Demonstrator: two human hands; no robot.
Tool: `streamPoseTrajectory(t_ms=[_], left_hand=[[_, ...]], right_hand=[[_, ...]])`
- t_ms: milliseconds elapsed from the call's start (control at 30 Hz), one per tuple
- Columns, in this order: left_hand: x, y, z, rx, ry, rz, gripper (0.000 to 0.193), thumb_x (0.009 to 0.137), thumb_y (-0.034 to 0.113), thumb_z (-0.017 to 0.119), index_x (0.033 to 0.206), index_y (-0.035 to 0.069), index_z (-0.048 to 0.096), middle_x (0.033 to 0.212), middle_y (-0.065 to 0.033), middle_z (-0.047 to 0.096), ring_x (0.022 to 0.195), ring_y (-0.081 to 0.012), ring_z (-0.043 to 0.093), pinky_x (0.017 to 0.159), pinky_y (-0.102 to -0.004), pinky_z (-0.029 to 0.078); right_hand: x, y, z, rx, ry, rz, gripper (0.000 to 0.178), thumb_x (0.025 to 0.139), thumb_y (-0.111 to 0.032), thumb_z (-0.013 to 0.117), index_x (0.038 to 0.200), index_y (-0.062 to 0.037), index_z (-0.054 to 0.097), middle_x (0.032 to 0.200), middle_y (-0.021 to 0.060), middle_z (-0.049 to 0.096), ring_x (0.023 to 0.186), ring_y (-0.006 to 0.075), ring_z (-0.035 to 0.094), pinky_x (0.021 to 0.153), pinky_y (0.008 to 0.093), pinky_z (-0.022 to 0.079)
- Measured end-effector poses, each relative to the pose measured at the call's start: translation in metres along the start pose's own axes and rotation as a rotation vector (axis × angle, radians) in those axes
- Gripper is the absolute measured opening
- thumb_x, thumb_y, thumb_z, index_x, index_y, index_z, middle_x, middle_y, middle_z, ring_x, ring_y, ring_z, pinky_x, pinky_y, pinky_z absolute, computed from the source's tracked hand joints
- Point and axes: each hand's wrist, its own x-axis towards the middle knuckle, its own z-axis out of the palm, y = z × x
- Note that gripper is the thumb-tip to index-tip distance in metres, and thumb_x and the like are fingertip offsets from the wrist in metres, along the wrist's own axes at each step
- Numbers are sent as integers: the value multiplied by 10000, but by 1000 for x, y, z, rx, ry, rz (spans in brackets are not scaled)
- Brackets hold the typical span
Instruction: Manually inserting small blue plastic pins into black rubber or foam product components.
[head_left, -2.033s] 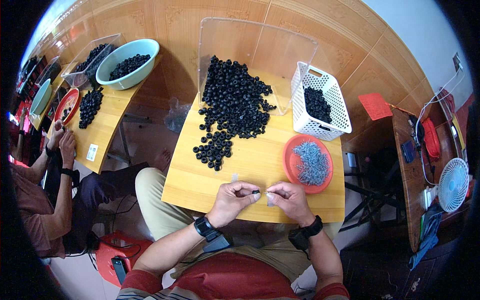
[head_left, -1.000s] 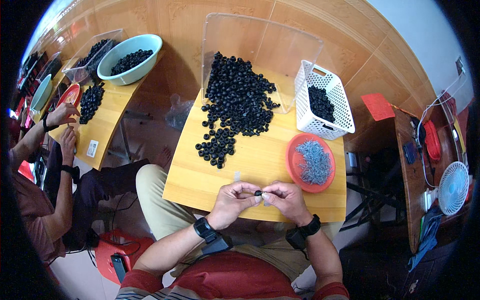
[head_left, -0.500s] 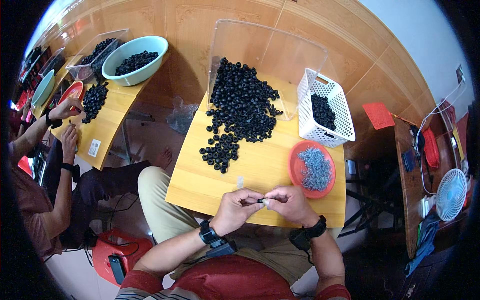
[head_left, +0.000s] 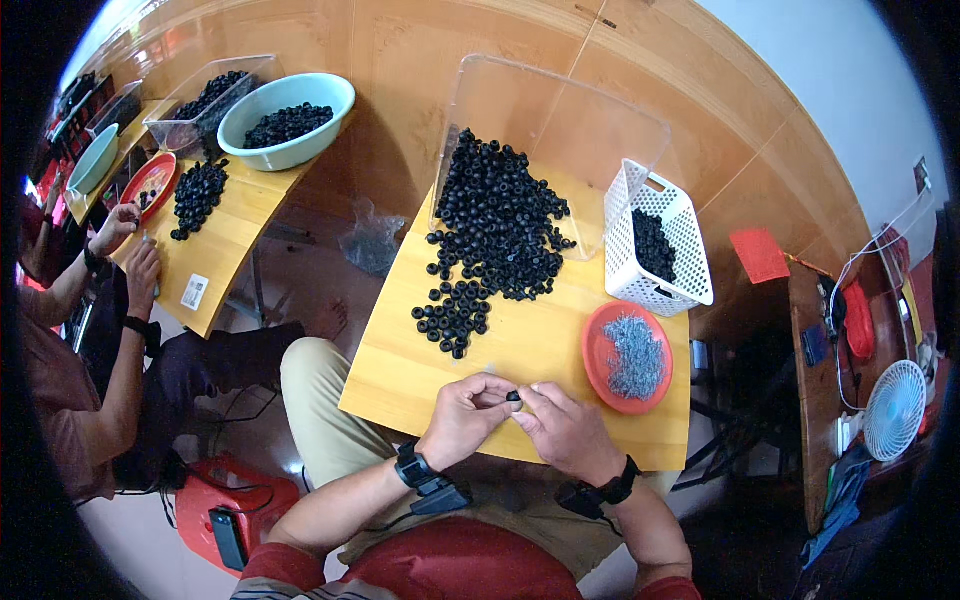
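My left hand (head_left: 468, 415) pinches a small round black part (head_left: 514, 396) between thumb and fingertips, just above the table's near edge. Closed fingertips of my right hand (head_left: 565, 430) meet it from the other side; whatever they hold is too small to make out. Beyond my hands lies a loose group of black ring-shaped parts (head_left: 452, 318), joined to a large heap (head_left: 500, 220) spilling from a clear plastic bin (head_left: 560, 105) tipped on its side. Right of my hands sits a red plate (head_left: 597, 378) bearing a pile of tiny grey metal pieces (head_left: 636, 358).
A white perforated basket (head_left: 690, 245) with black parts stands at the table's (head_left: 400, 380) far right. At left, a co-worker's hands (head_left: 140, 250) work at another table (head_left: 235, 235) with a light green basin (head_left: 240, 140). A fan (head_left: 895, 410) stands at far right.
The view has shifted slightly. My right hand has turned and its fingers now come over the black part from the right, leaving more of it showing. My left hand keeps its pinch.
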Motion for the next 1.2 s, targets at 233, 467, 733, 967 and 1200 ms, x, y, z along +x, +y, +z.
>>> streamPoseTrajectory(t_ms=[233, 467, 733, 967, 1200], left_hand=[[-2, 4, -4, 121, -18, 70, 213, 863, 4, 715, 1075, 9, 697, 947, -36, 661, 826, -71, 635, 757, -205, 521], [-4, 2, -5, 70, -3, 38, 186, 852, 32, 741, 1030, 1, 699, 941, -13, 649, 795, -48, 604, 737, -199, 502], [-5, 1, -4, 143, -1, 69, 163, 852, 41, 741, 1009, 12, 709, 939, -26, 646, 801, -62, 609, 741, -204, 505], [-6, 1, -5, 230, 4, 109, 116, 858, 22, 719, 970, 1, 701, 930, -50, 653, 768, -70, 631, 694, -211, 519], [-6, 5, -2, 219, 6, 86, 141, 852, 55, 741, 982, 5, 713, 911, -29, 651, 790, -64, 609, 722, -211, 510]], right_hand=[[30, 64, 10, 6, 145, 194, 255, 892, -199, 618, 1054, -6, 658, 1029, 170, 656, 927, 356, 647, 808, 428, 532], [46, 73, 3, -85, -63, 386, 282, 868, -180, 630, 1080, 5, 653, 1051, 193, 654, 958, 371, 638, 833, 453, 514], [94, 118, 32, -125, 191, 324, 317, 870, -159, 621, 1128, 26, 627, 1120, 219, 614, 1018, 390, 612, 880, 469, 496], [106, 120, 39, -118, 125, 425, 262, 883, -163, 613, 1113, -40, 640, 1109, 176, 613, 993, 384, 623, 858, 481, 504], [97, 119, 37, -119, 116, 360, 148, 898, -165, 601, 991, -52, 626, 1023, 158, 623, 903, 378, 631, 778, 491, 503]])
